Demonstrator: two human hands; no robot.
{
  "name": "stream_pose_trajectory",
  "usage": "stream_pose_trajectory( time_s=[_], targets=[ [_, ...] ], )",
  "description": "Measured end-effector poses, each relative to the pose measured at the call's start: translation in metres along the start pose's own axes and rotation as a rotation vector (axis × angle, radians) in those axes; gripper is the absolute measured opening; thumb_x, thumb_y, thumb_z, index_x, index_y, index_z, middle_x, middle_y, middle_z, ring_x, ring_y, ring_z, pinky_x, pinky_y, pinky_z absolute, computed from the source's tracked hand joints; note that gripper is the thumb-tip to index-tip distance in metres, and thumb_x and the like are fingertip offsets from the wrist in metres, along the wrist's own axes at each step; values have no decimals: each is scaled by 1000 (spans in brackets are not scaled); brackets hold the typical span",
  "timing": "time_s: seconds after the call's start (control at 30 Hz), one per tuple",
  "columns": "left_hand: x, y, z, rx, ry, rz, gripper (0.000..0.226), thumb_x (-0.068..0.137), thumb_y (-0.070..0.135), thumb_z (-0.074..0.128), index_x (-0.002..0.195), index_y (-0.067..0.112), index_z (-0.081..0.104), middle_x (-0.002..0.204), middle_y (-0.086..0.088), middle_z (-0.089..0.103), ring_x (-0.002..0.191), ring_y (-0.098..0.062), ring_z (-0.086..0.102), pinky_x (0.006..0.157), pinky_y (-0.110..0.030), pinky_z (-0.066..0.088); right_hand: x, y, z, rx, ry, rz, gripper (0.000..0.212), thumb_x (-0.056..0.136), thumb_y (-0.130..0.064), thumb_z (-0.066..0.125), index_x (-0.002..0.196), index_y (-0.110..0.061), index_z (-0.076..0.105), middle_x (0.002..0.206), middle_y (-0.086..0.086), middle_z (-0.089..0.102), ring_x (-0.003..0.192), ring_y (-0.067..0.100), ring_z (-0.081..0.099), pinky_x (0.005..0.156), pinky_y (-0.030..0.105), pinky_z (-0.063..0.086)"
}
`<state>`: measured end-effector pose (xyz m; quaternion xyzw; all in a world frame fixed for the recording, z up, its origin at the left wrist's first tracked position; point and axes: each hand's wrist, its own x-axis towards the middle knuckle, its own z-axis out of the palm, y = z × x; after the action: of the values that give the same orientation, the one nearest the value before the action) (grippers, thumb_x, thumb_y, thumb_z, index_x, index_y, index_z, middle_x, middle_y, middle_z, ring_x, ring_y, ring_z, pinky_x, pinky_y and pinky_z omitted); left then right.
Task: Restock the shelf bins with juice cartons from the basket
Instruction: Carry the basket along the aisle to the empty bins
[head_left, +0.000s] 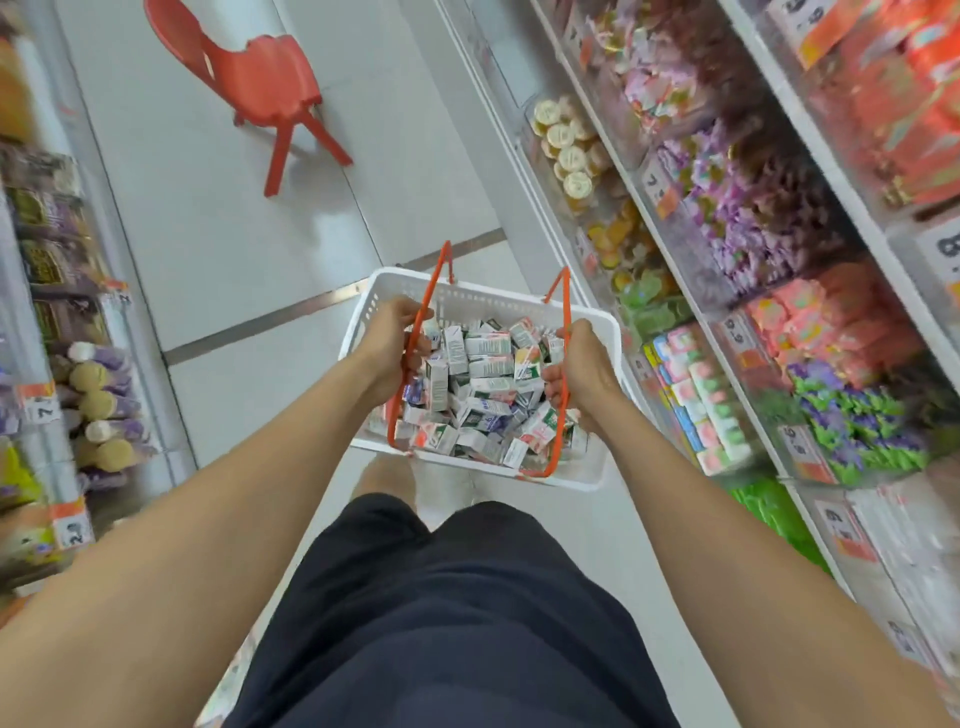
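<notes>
Juice cartons (480, 384) in basket (597, 467), between both grips

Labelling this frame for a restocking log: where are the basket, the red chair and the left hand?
basket (597, 470): head view, near right corner of white rim.
red chair (270, 73): head view, seat.
left hand (392, 343): head view, back of hand.
</notes>
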<state>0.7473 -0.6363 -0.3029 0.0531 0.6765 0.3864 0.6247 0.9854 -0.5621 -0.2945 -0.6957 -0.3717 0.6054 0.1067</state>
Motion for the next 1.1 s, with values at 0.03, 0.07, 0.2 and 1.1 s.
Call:
stream_pose_trajectory(
  time_s=[0.03, 0.07, 0.2, 1.1],
  targets=[
    [17, 26, -4, 1, -10, 1, 25, 90, 37, 42, 97, 20, 60, 60, 1, 50, 47, -14, 31, 52, -28, 24, 15, -25, 9, -22, 6, -14, 40, 94, -42, 29, 123, -23, 49, 79, 17, 61, 47, 22, 50, 46, 28, 41],
    [35, 52, -10, -1, -21, 1, 23, 89, 37, 43, 95, 21, 59, 59, 2, 49, 47, -13, 30, 52, -28, 23, 29, -50, 20, -40, 22, -35, 37, 97, -40, 29, 121, -22, 49, 79, 17, 62, 46, 22, 50, 46, 28, 42],
    [104, 154, -42, 18, -94, 30, 22, 76, 37, 50, 93, 24, 53, 60, 3, 46, 50, -13, 27, 54, -29, 19, 79, -144, 70, -25, 158, -52, 35, 96, -42, 31, 112, -20, 53, 74, 14, 64, 45, 22, 50, 48, 27, 40],
    [550, 725, -212, 508, -125, 45, 27, 93, 33, 48, 100, 17, 68, 70, -5, 57, 52, -18, 40, 48, -28, 29, 422, -626, 391, 186, 316, 58, 40, 83, -49, 47, 120, -34, 45, 73, 15, 69, 49, 22, 56, 49, 35, 44]
  ],
)
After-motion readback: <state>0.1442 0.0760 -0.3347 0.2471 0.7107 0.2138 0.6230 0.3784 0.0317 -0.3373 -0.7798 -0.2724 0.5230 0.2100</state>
